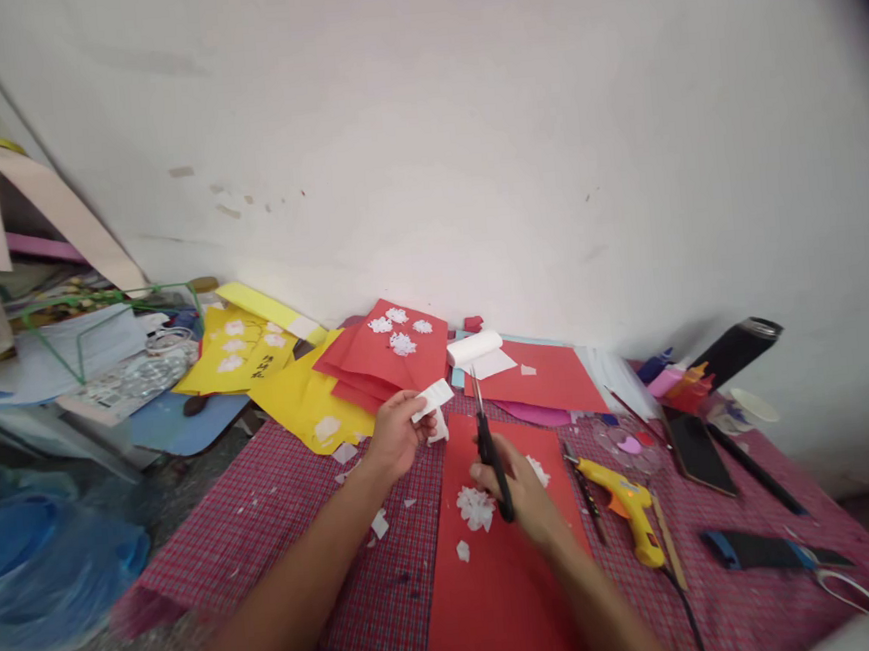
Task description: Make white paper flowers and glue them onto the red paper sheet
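Note:
My left hand (394,434) pinches a small folded piece of white paper (433,403) above the red sheet's far left corner. My right hand (519,489) grips black-handled scissors (489,442) with the blades pointing up and away, just right of the paper. Both hands hover over a red paper sheet (500,581) lying on a red checked cloth (298,507). A white cut-out paper flower (475,508) and small white scraps lie on the red sheet beside my right hand.
A yellow glue gun (630,511) lies right of the red sheet. More red sheets with white flowers (392,354), yellow sheets (288,377), a white paper roll (473,347) and dark tools (746,461) lie around. Clutter is stacked at the left; a white wall rises behind.

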A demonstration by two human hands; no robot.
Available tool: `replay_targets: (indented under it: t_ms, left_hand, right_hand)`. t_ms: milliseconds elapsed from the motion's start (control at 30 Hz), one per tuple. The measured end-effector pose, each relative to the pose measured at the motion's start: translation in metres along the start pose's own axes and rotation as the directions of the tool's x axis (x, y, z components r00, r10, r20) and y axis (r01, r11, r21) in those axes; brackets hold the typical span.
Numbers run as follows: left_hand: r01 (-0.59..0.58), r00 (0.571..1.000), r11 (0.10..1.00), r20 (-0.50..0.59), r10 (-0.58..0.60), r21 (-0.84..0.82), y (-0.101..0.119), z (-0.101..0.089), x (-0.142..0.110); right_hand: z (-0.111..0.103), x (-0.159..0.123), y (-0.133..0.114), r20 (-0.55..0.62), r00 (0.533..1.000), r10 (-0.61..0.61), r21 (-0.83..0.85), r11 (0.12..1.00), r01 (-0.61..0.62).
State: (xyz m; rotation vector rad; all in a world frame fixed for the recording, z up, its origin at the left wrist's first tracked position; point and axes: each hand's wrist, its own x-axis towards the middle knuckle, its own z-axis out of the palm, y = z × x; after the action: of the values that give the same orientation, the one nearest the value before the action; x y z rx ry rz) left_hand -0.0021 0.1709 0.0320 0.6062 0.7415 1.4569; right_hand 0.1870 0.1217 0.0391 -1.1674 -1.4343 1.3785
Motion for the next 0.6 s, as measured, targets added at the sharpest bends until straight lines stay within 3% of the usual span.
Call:
replay_targets:
  t_ms: [133, 300, 433, 600]
  left_hand:
    - [0.01, 0.998, 0.996, -0.058, -0.015, -0.093, 0.002, -0.002, 0.003]
    - [0.016, 0.998, 0.998, -0.062, -0.02, -0.066, 0.001, -0.002, 0.002]
    - [0.024, 0.996, 0.998, -0.08, -0.028, -0.05, 0.0, 0.0, 0.002]
    - [0.046, 0.986, 0.984, -0.151, -0.073, -0.175, 0.0, -0.005, 0.007]
  right_hand:
    - [0.003, 0.0, -0.001, 0.069, 0.997, 0.028, -0.079, 0.997, -0.023]
    - [0.001, 0.002, 0.009, 0.141, 0.988, 0.068, -0.165, 0.985, -0.044]
    - [0.0, 0.004, 0.01, 0.143, 0.987, 0.075, -0.155, 0.987, -0.052]
    - [-0.001, 0.004, 0.009, 0.117, 0.991, 0.059, -0.139, 0.989, -0.043]
